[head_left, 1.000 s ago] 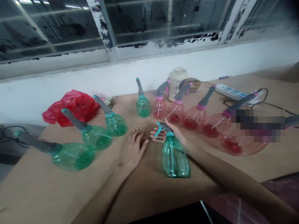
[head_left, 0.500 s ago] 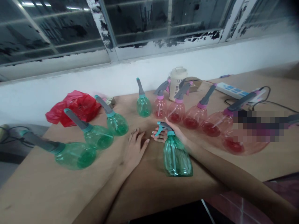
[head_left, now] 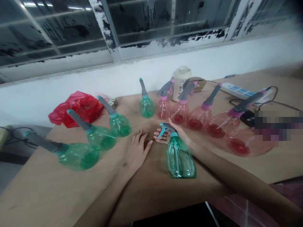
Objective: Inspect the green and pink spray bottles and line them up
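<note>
My left hand (head_left: 137,150) lies palm down on the table, fingers loosely spread and holding nothing. Close to its right, my right hand (head_left: 181,135) is around the neck of a green spray bottle (head_left: 180,159) with a grey and teal trigger head. The fingers show on the trigger side, the palm behind the head. This bottle is tilted slightly, its nozzle pointing left. Left of my hands stand three green spray bottles, the nearest being this green bottle (head_left: 120,125). Another green bottle (head_left: 146,107) stands farther back, beside a row of pink spray bottles (head_left: 199,119).
A crumpled red plastic bag (head_left: 77,108) sits at the back left. Behind the pink bottles are a lidded cup (head_left: 181,84) and a white power strip (head_left: 241,92) with black cables. The wooden table (head_left: 47,192) meets a white wall below windows.
The view has shifted slightly, so the things sit a little farther right. My hands and the held spray bottle keep their pose.
</note>
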